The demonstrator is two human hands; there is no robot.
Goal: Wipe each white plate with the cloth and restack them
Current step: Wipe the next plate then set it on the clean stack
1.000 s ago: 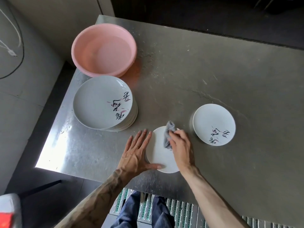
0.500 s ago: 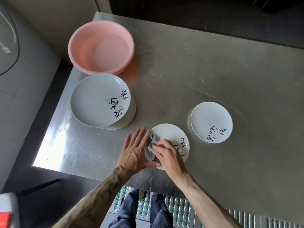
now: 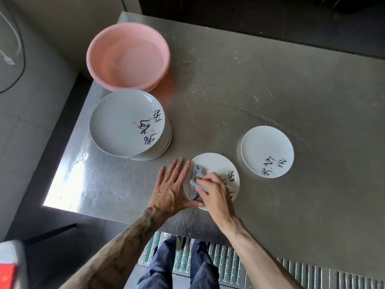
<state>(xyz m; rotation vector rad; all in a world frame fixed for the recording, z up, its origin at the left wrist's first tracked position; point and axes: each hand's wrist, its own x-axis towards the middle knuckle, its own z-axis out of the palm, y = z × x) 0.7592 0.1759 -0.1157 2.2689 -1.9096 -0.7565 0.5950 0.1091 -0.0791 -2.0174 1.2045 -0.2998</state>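
A small white plate [image 3: 216, 163] with black lettering lies on the steel table near the front edge. My right hand [image 3: 215, 193] grips a grey cloth [image 3: 196, 180] and presses it onto the plate's left half. My left hand [image 3: 170, 188] lies flat on the table with fingers straight, its thumb against the plate's near left rim. A stack of larger white plates [image 3: 127, 124] stands to the left. Another small white plate [image 3: 267, 151] lies to the right, apart from both hands.
A pink plastic basin [image 3: 128, 57] with water stands behind the stack near the table's back left corner. The steel table [image 3: 270, 84] has its left edge close to the stack. A grated floor and my legs show below the front edge.
My right hand has moved the cloth from the plate's top edge to its left side, uncovering the lettering on the right. My left hand has stayed beside the plate.
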